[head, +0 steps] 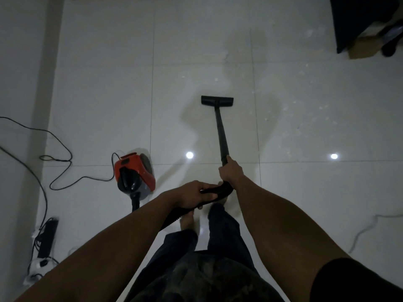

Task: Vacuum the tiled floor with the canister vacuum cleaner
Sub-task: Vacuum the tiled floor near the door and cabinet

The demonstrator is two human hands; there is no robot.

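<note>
Dim room, glossy pale tiled floor [98,83]. Landmark: the red-and-black canister [135,173], which sits on the tiles with its hose end facing the person.

- Right of the canister, the black wand [221,131] slants away from the person. Its floor head [217,100] lies flat on the tile, beyond the canister and to its right.
- The right hand [230,172] is wrapped tight round the wand's near end. The left hand [194,192] sits just behind it, curled round the curved handle [220,190] where the ribbed hose [174,216] begins. Both hands are clamped, close together.
- The hose leaves the canister's near end and passes under the left forearm; its middle stretch is hidden. It crosses just above the bare foot [187,221].
- Left of the canister, a black power cord [65,171] runs from its far end and loops loosely over the tiles toward the wall [21,62]. A power strip [46,238] lies nearer the person, plugs and leads tangled round it.
- Well right of the canister, past the floor head, is a scatter of pale specks [305,118] on the tiles.
- Far right and beyond, a cardboard box [362,45] sits against dark furniture [359,18].
- Right and nearer than the canister, a thin pale cable [366,227] wanders across the floor.
- Two lamp reflections show on the tile; one [189,155] falls between the canister and the wand.
</note>
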